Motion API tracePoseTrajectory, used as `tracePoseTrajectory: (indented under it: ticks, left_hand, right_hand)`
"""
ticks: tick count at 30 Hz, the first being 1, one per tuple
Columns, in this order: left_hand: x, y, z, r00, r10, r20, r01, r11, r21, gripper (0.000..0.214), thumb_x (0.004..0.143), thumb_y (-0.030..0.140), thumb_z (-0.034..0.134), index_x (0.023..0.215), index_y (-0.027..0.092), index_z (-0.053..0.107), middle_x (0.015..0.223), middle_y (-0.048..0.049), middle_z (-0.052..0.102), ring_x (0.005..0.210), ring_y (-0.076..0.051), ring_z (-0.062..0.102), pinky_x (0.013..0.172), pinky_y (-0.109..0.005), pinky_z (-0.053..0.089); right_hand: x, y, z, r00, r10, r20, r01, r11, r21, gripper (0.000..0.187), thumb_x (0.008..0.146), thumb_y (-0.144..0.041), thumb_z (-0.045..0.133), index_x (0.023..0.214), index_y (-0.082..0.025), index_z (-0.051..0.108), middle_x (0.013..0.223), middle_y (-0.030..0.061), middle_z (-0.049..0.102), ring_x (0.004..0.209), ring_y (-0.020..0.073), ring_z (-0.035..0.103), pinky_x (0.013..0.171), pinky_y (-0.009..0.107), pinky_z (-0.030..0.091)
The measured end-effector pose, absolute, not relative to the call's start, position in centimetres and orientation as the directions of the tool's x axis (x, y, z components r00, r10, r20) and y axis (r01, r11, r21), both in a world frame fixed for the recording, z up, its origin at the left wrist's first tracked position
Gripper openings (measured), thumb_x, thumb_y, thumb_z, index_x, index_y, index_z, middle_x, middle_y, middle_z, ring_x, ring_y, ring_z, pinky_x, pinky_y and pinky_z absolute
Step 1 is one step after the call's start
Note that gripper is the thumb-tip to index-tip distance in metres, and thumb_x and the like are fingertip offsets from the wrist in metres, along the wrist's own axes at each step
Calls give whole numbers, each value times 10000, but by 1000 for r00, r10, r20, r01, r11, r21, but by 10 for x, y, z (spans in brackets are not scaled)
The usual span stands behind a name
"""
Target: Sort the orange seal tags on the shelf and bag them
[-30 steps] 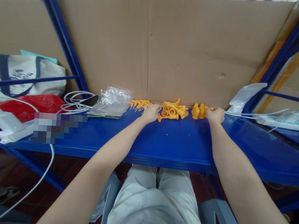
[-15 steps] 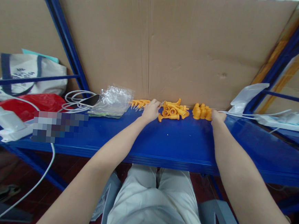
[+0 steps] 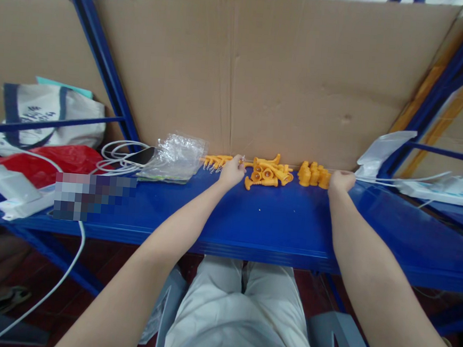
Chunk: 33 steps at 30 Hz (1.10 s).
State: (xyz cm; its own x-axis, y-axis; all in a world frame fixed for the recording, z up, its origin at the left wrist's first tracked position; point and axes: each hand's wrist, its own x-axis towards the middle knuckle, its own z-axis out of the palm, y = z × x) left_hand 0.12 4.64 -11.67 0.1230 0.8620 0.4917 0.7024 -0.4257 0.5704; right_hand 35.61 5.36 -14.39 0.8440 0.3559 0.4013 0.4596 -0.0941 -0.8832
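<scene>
At the back of the blue shelf, my left hand (image 3: pixel 231 172) is closed in a pinch, with a small metal spiral (image 3: pixel 243 159) showing at its fingertips. Just left of it lies a row of orange pieces with metal spirals (image 3: pixel 215 163). Between my two hands is a heap of orange flared, funnel-like pieces (image 3: pixel 267 172), some with their round open ends facing me. My right hand (image 3: pixel 340 180) is curled closed beside a cluster of upright orange cap-like pieces (image 3: pixel 313 174). Its fingertips are hidden, so whatever they hold cannot be made out.
Clear plastic bags (image 3: pixel 174 161), a phone (image 3: pixel 141 156) and white cables lie to the left, near a red bag (image 3: pixel 56 162) and a power strip (image 3: pixel 28 205). Cardboard (image 3: pixel 287 81) walls off the back. Another power strip (image 3: pixel 438 190) sits at right.
My right hand has shifted slightly right and turned, showing more of its back. My left hand has turned a little, and the metal spiral now shows above its fingertips.
</scene>
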Motion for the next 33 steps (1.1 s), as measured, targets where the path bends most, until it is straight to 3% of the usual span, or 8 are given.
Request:
tracePoseTrajectory:
  ticks: [3, 7, 11, 15, 19, 23, 27, 33]
  left_hand:
    - [-1, 46, -117, 99, 839, 536, 719, -432, 544, 307, 927, 102, 445, 1158, 214, 615, 969, -47, 752, 966, -189, 705, 897, -321, 532]
    - [-4, 44, -116, 105, 844, 526, 794, -390, 467, 304, 965, 208, 456, 1233, 212, 599, 1067, -61, 743, 1017, -209, 694, 922, -337, 523]
    - [-6, 43, -116, 164, 848, 503, 809, -408, 424, 377, 985, 268, 441, 1340, 210, 554, 1197, -85, 718, 1086, -222, 676, 978, -362, 512]
    - [-7, 45, -118, 183, 872, 454, 833, -383, 399, 422, 1006, 297, 393, 1402, 209, 512, 1364, -104, 644, 1226, -250, 622, 1055, -398, 478]
    - [-10, 50, -121, 176, 906, 385, 857, -333, 394, 474, 1022, 329, 353, 1472, 209, 442, 1463, -110, 575, 1316, -250, 571, 1114, -410, 436]
    - [-15, 57, -127, 165, 926, 341, 886, -291, 362, 518, 1027, 346, 319, 1523, 211, 388, 1577, -103, 455, 1440, -234, 448, 1180, -432, 364]
    - [-20, 63, -132, 155, 952, 265, 925, -234, 298, 566, 1018, 360, 306, 1575, 261, 325, 1645, -76, 337, 1526, -245, 296, 1197, -508, 332]
    - [-20, 62, -135, 183, 974, 132, 955, -208, 213, 596, 996, 354, 324, 1586, 268, 320, 1669, -84, 258, 1559, -305, 175, 1187, -668, 250]
  right_hand:
    - [342, 43, -130, 874, 310, 373, 427, -127, -895, 233, 779, -88, 477, 928, -164, 639, 966, 118, 658, 1013, 256, 631, 965, 397, 483]
    - [322, 33, -113, 760, 356, 544, 609, -94, -788, 285, 808, -86, 418, 1006, -152, 611, 1121, 153, 593, 1091, 240, 584, 982, 371, 443]
    - [297, 24, -103, 524, 470, 710, 803, 5, -596, 328, 824, -109, 391, 1084, -159, 584, 1205, 169, 556, 1148, 260, 551, 989, 409, 421]
    - [264, 19, -104, 234, 608, 758, 920, 112, -374, 351, 874, -185, 414, 1176, -141, 588, 1291, 209, 560, 1240, 297, 514, 1014, 441, 408]
    - [230, 19, -113, -55, 725, 686, 949, 252, -191, 383, 930, -268, 442, 1259, -150, 599, 1418, 209, 548, 1312, 333, 491, 1052, 501, 401]
    - [208, 22, -123, -251, 826, 504, 927, 355, -121, 425, 959, -327, 478, 1337, -169, 590, 1440, 176, 570, 1352, 333, 486, 1096, 543, 382]
    - [203, 24, -127, -255, 881, 399, 937, 326, -121, 512, 910, -323, 591, 1411, -225, 558, 1474, 138, 558, 1371, 347, 484, 1098, 560, 393]
    - [204, 22, -124, -244, 885, 397, 939, 318, -131, 487, 934, -255, 534, 1418, -218, 572, 1459, 135, 576, 1360, 334, 509, 1086, 543, 412]
